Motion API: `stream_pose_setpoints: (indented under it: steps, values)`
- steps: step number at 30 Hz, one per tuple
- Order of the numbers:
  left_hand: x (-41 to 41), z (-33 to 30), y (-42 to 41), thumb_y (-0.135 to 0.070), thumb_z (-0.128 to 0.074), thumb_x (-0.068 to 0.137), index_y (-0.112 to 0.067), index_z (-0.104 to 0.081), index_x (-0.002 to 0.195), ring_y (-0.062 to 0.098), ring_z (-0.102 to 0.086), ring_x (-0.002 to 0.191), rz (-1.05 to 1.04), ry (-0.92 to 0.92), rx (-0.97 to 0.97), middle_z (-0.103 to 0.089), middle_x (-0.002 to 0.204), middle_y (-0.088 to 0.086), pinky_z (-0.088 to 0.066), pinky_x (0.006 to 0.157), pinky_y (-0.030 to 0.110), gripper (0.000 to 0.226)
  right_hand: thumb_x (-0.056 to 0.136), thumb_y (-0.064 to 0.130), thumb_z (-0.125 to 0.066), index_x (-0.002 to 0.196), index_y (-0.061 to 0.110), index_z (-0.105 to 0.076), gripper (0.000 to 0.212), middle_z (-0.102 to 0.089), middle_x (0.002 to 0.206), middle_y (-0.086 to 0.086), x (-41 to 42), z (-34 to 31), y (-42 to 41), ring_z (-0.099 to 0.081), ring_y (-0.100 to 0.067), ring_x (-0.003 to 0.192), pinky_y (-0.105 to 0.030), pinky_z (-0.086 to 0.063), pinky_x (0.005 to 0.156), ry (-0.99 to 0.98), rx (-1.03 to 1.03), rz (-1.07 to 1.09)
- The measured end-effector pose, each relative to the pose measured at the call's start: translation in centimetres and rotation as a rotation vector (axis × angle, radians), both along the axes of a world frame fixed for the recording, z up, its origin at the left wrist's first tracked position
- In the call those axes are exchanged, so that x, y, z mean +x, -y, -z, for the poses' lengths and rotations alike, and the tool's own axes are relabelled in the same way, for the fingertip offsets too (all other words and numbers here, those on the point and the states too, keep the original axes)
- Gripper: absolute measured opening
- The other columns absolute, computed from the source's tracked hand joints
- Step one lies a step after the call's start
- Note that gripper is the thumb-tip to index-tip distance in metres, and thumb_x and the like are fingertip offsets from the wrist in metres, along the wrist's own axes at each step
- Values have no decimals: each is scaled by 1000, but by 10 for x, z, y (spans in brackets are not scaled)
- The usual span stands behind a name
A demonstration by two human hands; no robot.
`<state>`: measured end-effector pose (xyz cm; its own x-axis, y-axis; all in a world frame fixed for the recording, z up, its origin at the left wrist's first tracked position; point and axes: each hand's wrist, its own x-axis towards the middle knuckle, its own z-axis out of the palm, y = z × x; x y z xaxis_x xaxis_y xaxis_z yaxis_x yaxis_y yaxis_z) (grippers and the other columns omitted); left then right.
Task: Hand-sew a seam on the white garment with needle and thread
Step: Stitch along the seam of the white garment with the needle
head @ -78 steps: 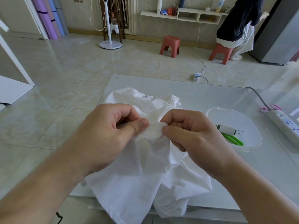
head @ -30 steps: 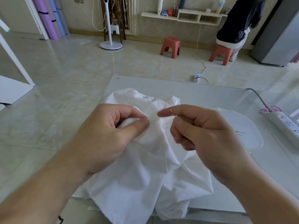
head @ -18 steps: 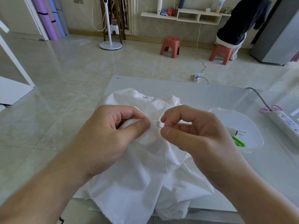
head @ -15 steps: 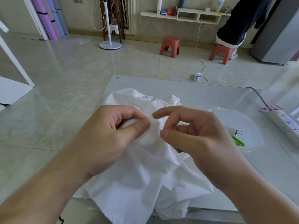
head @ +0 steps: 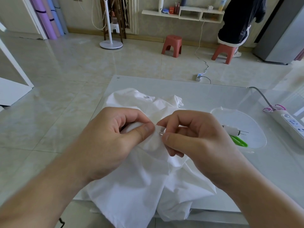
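The white garment (head: 136, 183) lies crumpled on the glass table (head: 213, 97) and hangs over its near edge. My left hand (head: 113, 139) grips a raised fold of the cloth between thumb and curled fingers. Just right of it, my right hand (head: 194, 137) pinches a thin metal needle (head: 160, 132) between thumb and forefinger. The needle's tip sits at the fold's edge. No thread is visible.
A clear plastic dish (head: 246, 119) at the right holds a white thread spool (head: 231, 130) with needles and green scissors (head: 239, 141). A white power strip (head: 289, 122) lies at the far right. A person sits on a red stool (head: 224, 52) beyond; another red stool (head: 171, 45) stands nearby.
My right hand swung out from the fold with the needle, then came back down. Its forefinger has closed onto the needle at the cloth edge. My left hand has kept its grip.
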<state>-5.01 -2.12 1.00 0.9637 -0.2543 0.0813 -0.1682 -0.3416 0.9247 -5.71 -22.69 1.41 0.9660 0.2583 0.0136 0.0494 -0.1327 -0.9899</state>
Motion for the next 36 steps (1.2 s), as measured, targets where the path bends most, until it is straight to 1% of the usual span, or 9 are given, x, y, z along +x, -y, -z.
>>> stream_pose_setpoints:
  steps: [3, 6, 8, 18, 25, 28, 30, 34, 36]
  values:
    - [0, 0, 0, -42, -67, 88, -27, -83, 92, 21, -78, 88, 4, 4, 6, -81, 88, -1, -61, 89, 54, 23, 85, -12, -66, 72, -5, -62, 15, -76, 91, -9, 1, 2, 1, -60, -18, 60, -22, -47, 60, 11, 9, -2]
    - [1, 1, 0, -41, -67, 88, -26, -83, 91, 20, -78, 87, -1, 11, 8, -81, 87, -1, -62, 88, 51, 22, 79, 1, -65, 70, 1, -62, 10, -74, 87, -10, 2, 3, 1, -59, -21, 63, -35, -44, 63, 20, 14, -3]
    - [1, 1, 0, -40, -70, 90, -26, -83, 91, 19, -78, 87, -2, 9, 12, -81, 86, -1, -62, 88, 50, 19, 77, 3, -64, 69, 2, -62, 9, -74, 86, -9, 2, 3, 1, -59, -22, 63, -40, -44, 64, 20, 13, -2]
    - [1, 1, 0, -41, -68, 88, -26, -83, 91, 21, -77, 87, -1, 15, 16, -80, 85, -1, -60, 89, 56, 21, 74, 2, -65, 68, 2, -63, 6, -71, 79, -8, 2, 4, 1, -60, -22, 63, -35, -48, 64, 33, -11, -2]
    - [1, 2, 0, -43, -68, 87, -27, -83, 91, 22, -77, 87, -4, 27, 21, -80, 86, -1, -60, 88, 58, 22, 73, 4, -66, 70, -1, -63, 6, -70, 79, -13, 3, 5, 1, -60, -23, 62, -33, -49, 63, 33, -33, 11]
    - [0, 3, 0, -44, -69, 86, -28, -82, 89, 21, -77, 85, -12, 45, 33, -80, 84, -1, -60, 85, 57, 21, 74, 6, -67, 69, 0, -63, 9, -71, 79, -15, 4, 6, 1, -59, -23, 62, -35, -49, 64, 39, -65, 18]
    - [0, 3, 0, -45, -69, 86, -29, -81, 87, 20, -76, 83, -22, 54, 42, -79, 82, -2, -61, 84, 55, 20, 74, 8, -69, 69, 2, -63, 10, -71, 78, -16, 5, 7, 2, -59, -24, 62, -41, -48, 64, 44, -90, 28]
    - [0, 4, 0, -46, -69, 85, -31, -79, 84, 15, -74, 79, -46, 86, 73, -78, 79, -5, -60, 78, 43, 18, 74, 16, -69, 68, 7, -64, 11, -70, 75, -22, 7, 9, 3, -65, -5, 69, -37, -47, 72, 45, -181, 41]
    - [0, 5, 0, -45, -74, 93, -31, -78, 82, 13, -73, 77, -44, 99, 101, -77, 77, -6, -56, 73, 35, 18, 74, 18, -69, 68, 9, -65, 11, -71, 74, -19, 8, 10, 4, -65, 0, 71, -36, -47, 74, 43, -212, 40]
